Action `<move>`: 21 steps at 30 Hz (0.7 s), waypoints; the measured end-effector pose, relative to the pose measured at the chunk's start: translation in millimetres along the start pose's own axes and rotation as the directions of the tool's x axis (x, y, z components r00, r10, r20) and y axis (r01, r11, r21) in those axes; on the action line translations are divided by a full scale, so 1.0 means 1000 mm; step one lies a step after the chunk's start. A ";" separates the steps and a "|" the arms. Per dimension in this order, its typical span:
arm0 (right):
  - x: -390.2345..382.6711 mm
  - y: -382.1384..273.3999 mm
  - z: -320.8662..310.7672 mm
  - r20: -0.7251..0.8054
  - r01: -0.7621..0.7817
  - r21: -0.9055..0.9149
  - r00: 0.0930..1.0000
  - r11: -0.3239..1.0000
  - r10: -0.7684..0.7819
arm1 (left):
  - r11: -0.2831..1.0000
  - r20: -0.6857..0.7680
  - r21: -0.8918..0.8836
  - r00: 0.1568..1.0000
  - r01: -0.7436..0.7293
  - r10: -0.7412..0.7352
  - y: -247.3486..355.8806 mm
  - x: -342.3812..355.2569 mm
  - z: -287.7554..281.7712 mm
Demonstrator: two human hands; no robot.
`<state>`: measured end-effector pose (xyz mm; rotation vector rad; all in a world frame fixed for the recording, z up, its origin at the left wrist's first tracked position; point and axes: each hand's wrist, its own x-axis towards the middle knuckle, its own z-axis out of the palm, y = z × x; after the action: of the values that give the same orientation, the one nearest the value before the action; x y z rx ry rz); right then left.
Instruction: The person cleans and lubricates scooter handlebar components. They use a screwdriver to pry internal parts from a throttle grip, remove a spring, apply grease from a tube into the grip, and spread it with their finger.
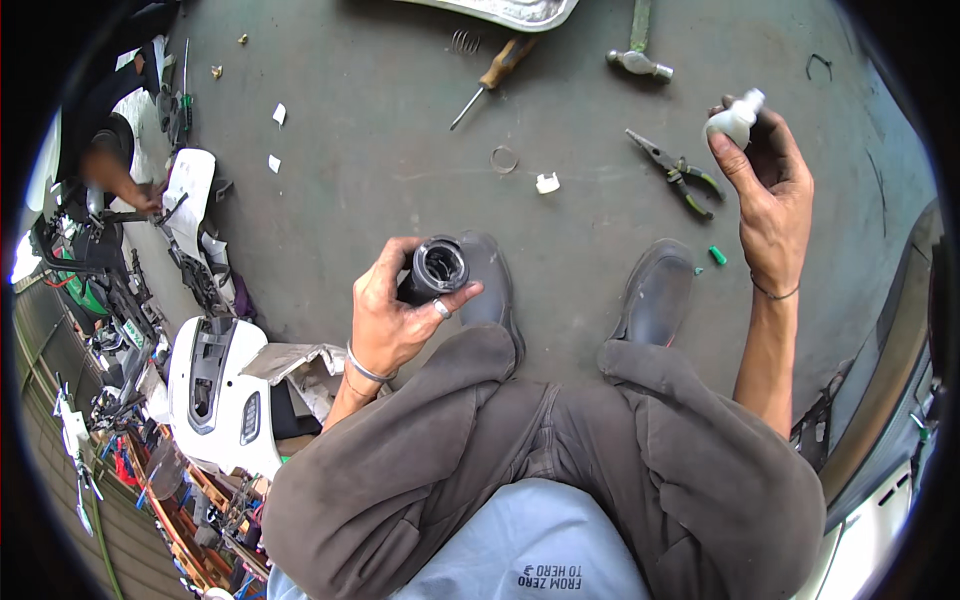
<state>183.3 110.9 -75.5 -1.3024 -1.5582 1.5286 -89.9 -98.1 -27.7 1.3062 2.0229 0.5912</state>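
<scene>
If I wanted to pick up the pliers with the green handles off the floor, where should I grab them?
Probably by the two green handles, coming straight down from above. The pliers lie flat on the concrete floor with the handles spread slightly toward the right shoe and the bare metal nose pointing away toward the hammer. The handles are the thicker, covered end, and nothing lies over them.

The lower part of the black cylindrical part [434, 270] is covered by the fingers of the left hand [395, 315], so its full length cannot be seen. The white object [736, 118] in the right hand [765, 195] is partly hidden by the fingers, and its kind cannot be told. At the top edge, a pale panel [510, 10] and the hammer [636, 55] handle are cut off. The person at the upper left [110, 160] is blurred.
</scene>
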 end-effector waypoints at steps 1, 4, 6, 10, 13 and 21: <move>0.004 0.011 -0.004 -0.116 0.004 -0.004 0.993 1.000 -0.005 | 1.000 0.040 -0.014 0.999 0.026 -0.026 0.000 0.001 0.000; 0.014 0.046 -0.023 -0.285 0.022 -0.079 0.957 0.997 -0.044 | 0.999 0.071 0.030 0.997 -0.013 0.011 -0.008 0.002 0.000; 0.020 0.067 -0.037 -0.381 -0.053 -0.308 0.922 0.950 -0.072 | 0.999 0.083 -0.028 0.996 0.032 -0.030 -0.004 0.005 -0.002; 0.027 0.113 -0.058 -0.417 -0.079 -0.364 0.905 0.928 -0.087 | 0.901 0.325 -0.273 0.914 0.337 -0.243 -0.014 0.006 -0.003; 0.027 0.129 -0.060 -0.419 -0.100 -0.448 0.901 0.889 -0.110 | 0.364 0.557 -0.692 0.781 0.624 -0.280 -0.028 0.009 0.001; 0.010 0.147 -0.058 -0.492 -0.118 -0.504 0.854 0.856 -0.171 | 0.473 0.361 -0.730 0.866 0.494 -0.346 -0.025 0.013 0.022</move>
<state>267.3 122.1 -209.3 -1.7936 -1.6466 0.6287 -93.2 -96.1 -63.7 0.2485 1.5015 0.9647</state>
